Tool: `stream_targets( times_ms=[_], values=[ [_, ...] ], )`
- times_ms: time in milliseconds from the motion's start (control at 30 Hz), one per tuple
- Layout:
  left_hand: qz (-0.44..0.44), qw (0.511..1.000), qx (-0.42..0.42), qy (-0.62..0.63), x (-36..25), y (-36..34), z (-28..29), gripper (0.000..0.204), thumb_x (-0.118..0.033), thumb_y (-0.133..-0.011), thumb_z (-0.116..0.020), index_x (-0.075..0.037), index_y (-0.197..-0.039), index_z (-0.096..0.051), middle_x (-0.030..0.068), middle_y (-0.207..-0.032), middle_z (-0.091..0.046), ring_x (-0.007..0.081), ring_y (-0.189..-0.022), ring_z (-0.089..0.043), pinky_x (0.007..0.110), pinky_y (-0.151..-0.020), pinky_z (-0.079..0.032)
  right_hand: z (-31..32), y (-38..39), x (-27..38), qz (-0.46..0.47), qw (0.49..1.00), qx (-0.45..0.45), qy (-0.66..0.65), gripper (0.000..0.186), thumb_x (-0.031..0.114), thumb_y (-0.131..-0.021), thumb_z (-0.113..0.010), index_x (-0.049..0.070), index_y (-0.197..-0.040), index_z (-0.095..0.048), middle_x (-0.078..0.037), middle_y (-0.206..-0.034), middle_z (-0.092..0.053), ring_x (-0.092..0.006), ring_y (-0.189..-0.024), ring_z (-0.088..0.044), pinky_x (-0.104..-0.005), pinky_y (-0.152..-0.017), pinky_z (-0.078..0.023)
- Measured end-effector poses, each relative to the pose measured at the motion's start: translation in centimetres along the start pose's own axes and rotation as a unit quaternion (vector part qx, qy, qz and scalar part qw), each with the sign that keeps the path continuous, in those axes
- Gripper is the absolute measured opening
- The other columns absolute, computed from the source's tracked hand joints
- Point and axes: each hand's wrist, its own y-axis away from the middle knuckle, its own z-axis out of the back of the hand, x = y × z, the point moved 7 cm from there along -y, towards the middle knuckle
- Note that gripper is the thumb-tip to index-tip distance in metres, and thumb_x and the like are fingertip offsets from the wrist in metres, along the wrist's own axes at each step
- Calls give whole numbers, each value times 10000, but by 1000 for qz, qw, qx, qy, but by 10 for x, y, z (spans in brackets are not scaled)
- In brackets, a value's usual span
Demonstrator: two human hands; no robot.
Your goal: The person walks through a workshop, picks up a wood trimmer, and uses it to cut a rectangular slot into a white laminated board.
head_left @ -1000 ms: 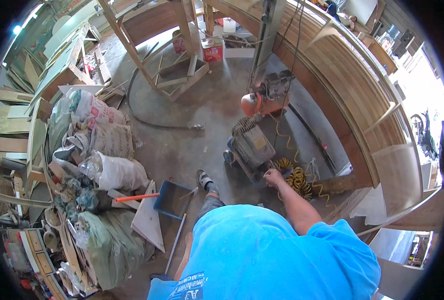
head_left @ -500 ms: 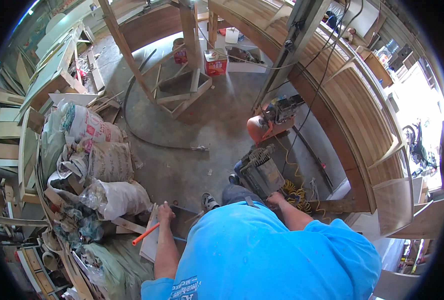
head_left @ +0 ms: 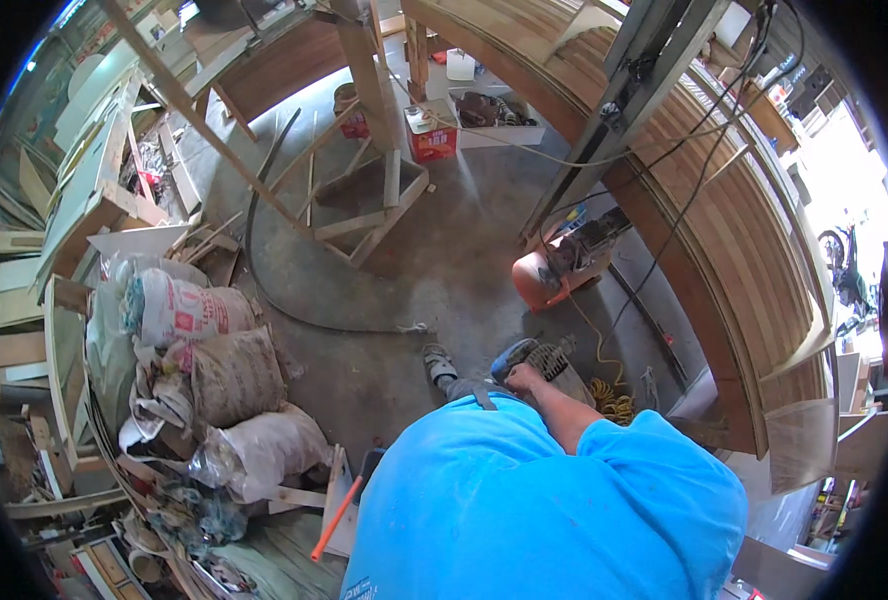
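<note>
My right hand (head_left: 522,378) is lowered beside my leg, close to my blue-and-dark right shoe (head_left: 512,356). Its fingers look curled, and whatever may be in them is hidden. Just past it sits a grey, finned machine part (head_left: 554,362), partly covered by my forearm. My left hand is out of sight behind my blue-shirted body. On that side, a tool with an orange handle (head_left: 335,522) and a dark end leans by a pale board (head_left: 338,485). My left shoe (head_left: 437,361) stands on the concrete.
An orange air compressor (head_left: 542,283) stands ahead right, with a coiled yellow hose (head_left: 612,402) nearer. Stuffed sacks (head_left: 264,450) and scrap wood crowd the left. A dark strip (head_left: 254,240) curves across the floor. A long curved wooden structure (head_left: 724,240) borders the right.
My body has shifted forward and my left hand has left the view. My right hand has moved slightly left and forward. The orange-handled tool now lies at a steeper angle.
</note>
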Motion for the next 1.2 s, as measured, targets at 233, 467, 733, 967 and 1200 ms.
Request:
stream_targets(
  times_ms=[233, 467, 733, 967, 1200],
  values=[
    [-11, 995, -44, 93, -84, -61, 104, 317, -247, -923, -567, 4, -734, -601, 147, -676, -637, 255, -571, -622, 413, -535, -518, 69, -77, 103, 68, 991, -8, 119, 249, 170, -741, -613, 46, -894, -765, -193, -907, -738, -316, -865, -731, -413, -736, -574],
    [76, 922, -42, 378, -164, -120, 166, 299, -192, -918, -573, 27, -715, -591, 109, -649, -633, 199, -510, -597, 340, -501, -519, 119, -136, 181, 47, 999, -16, 3, 226, 140, -790, -560, 39, -847, -754, -165, -797, -732, -263, -678, -723, -389, -650, -580],
    [-105, 972, -183, 99, -87, -150, 144, 280, -197, -916, -629, 26, -747, -609, 122, -656, -640, 222, -577, -650, 350, -513, -527, 66, -127, 186, -4, 999, 39, 24, 209, 77, -723, -590, 28, -853, -746, -159, -781, -726, -271, -639, -708, -404, -572, -570],
    [-10, 999, -46, -19, -28, -192, 158, 258, -175, -909, -608, 27, -748, -604, 131, -654, -641, 225, -567, -653, 358, -508, -530, 29, -115, 181, -69, 997, 32, 32, 213, 153, -716, -649, 41, -859, -761, -193, -911, -736, -339, -859, -722, -439, -736, -568],
    [-88, 986, -94, 107, -8, -301, 250, 237, -154, -901, -588, 29, -750, -599, 140, -651, -643, 228, -556, -655, 366, -504, -532, -2, -182, 178, 59, 964, 68, 252, 192, 178, -722, -734, 71, -877, -771, -147, -973, -745, -315, -911, -718, -433, -778, -572]
  ],
)
